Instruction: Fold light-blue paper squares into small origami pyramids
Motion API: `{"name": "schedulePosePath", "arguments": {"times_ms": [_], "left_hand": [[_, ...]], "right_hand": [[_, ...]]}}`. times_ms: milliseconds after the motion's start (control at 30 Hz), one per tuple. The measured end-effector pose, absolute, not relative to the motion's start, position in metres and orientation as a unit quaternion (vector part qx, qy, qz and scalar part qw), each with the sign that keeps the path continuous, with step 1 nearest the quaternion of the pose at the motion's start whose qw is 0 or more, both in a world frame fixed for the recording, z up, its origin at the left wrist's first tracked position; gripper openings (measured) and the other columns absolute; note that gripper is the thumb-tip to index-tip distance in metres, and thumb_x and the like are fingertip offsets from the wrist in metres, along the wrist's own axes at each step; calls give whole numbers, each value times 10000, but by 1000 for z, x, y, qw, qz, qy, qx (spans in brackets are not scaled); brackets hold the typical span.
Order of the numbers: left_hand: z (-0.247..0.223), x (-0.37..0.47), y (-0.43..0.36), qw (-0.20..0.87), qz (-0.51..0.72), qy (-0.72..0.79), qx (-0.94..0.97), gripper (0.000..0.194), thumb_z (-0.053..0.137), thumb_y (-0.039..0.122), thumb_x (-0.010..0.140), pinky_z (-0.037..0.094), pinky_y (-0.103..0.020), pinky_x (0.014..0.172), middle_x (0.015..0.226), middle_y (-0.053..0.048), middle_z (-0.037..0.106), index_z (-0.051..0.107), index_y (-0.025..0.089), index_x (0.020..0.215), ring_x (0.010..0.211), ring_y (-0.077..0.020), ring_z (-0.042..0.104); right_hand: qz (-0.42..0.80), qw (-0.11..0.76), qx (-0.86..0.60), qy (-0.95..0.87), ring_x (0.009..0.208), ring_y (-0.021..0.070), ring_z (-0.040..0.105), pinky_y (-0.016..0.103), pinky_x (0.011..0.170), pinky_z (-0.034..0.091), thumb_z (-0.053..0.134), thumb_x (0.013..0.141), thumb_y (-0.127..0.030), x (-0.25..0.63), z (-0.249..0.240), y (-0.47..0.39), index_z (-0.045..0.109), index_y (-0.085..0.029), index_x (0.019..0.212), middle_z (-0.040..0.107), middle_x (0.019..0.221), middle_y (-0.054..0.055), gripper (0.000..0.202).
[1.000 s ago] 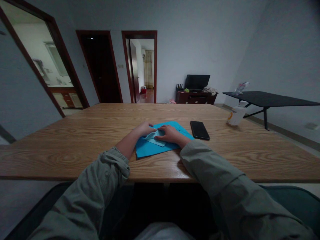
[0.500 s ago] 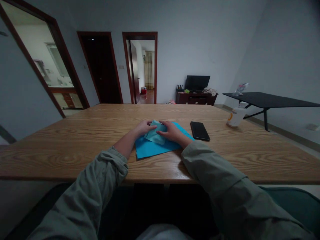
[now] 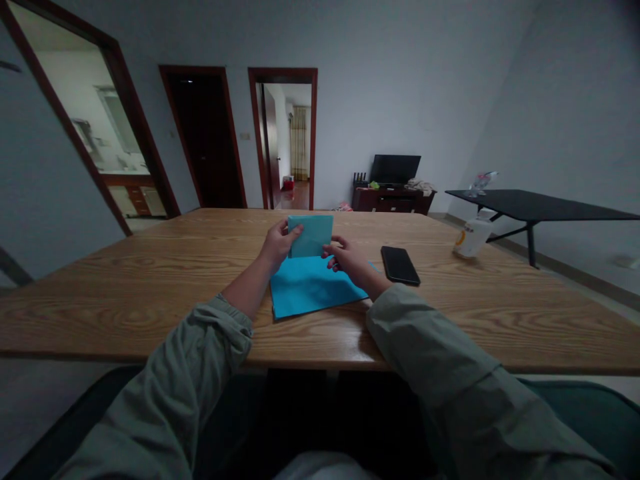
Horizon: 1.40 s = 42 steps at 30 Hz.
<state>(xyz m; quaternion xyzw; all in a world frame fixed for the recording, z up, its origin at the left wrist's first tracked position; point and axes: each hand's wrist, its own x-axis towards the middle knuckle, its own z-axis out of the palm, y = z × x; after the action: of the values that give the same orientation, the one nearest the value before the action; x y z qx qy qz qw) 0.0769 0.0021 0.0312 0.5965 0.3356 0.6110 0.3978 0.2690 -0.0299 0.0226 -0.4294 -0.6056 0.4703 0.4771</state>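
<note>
A light teal square, like folded paper or cloth, [image 3: 313,236] is held up above a bright blue sheet [image 3: 315,287] lying on the wooden table. My left hand [image 3: 280,245] grips the square's left edge, thumb on its front face. At the lower right corner, my right hand [image 3: 347,260] pinches the square between thumb and finger, with its other fingers curled beneath. Part of the blue sheet's right side is hidden under my right hand and wrist.
A black phone [image 3: 400,265] lies on the wooden table [image 3: 150,293], right of the blue sheet. Further right stands a white container [image 3: 472,239]. Beyond the table are a black table [image 3: 540,203], a television [image 3: 395,170] on a cabinet, and doorways.
The teal square has been raised off the blue sheet and now faces me upright and flat. Both hands have shifted to its edges, uncovering more of the sheet.
</note>
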Motion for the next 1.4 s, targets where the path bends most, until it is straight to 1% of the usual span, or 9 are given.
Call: {"name": "schedulePosePath", "arguments": {"times_ms": [367,567,667,767,867,1000,1167,1300,1400], "left_hand": [[33,83,-14,450,520,324,650,564,749,509,670,534,-282,683,930,-80,707,606,126,1059,771,-183,659],[28,85,-10,435,472,326,694,505,740,491,692,523,-280,663,936,-94,700,629,118,1015,769,-185,653],[23,83,-1,379,515,348,686,595,784,482,644,523,-284,696,1033,-114,680,608,125,1085,828,-187,649],[20,80,3,415,502,347,675,697,776,512,647,526,-301,719,1124,-134,658,562,140,1197,871,-200,653],[19,80,0,456,438,344,694,619,727,552,687,513,-287,682,1032,-127,692,630,112,1112,811,-199,653],[21,82,-6,446,431,346,704,551,726,528,691,486,-260,621,945,-97,708,671,100,1034,708,-163,629],[20,79,0,393,456,383,700,502,721,488,693,456,-248,565,859,-81,706,688,96,1004,643,-150,606],[19,77,4,354,470,409,697,432,707,458,694,430,-239,541,792,-63,699,712,101,937,601,-137,580],[22,79,3,366,484,408,683,445,704,463,682,427,-243,542,777,-61,699,716,96,931,590,-137,574]], "right_hand": [[546,491,-340,-588,881,195,647,281,704,489,704,705,-423,274,18,-32,586,-189,966,644,995,51,370],[553,523,-321,-564,806,160,623,274,696,525,773,647,-369,273,18,-30,563,-201,982,636,862,-1,430],[555,537,-310,-555,770,151,623,281,676,540,785,641,-340,275,18,-30,577,-203,989,636,857,-1,428],[550,542,-299,-561,763,140,624,275,664,549,772,674,-320,277,18,-30,577,-243,1124,644,891,-3,496],[541,535,-303,-574,775,136,629,262,659,552,769,685,-303,278,15,-28,574,-255,1182,655,937,5,536],[528,528,-319,-583,771,151,645,278,674,553,766,689,-328,279,10,-19,615,-199,1042,664,885,20,405],[304,512,-400,-697,799,196,659,361,724,552,686,763,-338,281,8,-18,554,-187,1230,668,987,78,508],[-19,472,-375,-798,1215,283,506,472,1021,411,654,790,-260,280,8,-24,520,-229,1340,524,1347,118,567],[-123,402,-350,-837,1332,297,390,513,1102,306,620,831,-265,275,8,-29,541,-238,1333,474,1417,95,509]]}}
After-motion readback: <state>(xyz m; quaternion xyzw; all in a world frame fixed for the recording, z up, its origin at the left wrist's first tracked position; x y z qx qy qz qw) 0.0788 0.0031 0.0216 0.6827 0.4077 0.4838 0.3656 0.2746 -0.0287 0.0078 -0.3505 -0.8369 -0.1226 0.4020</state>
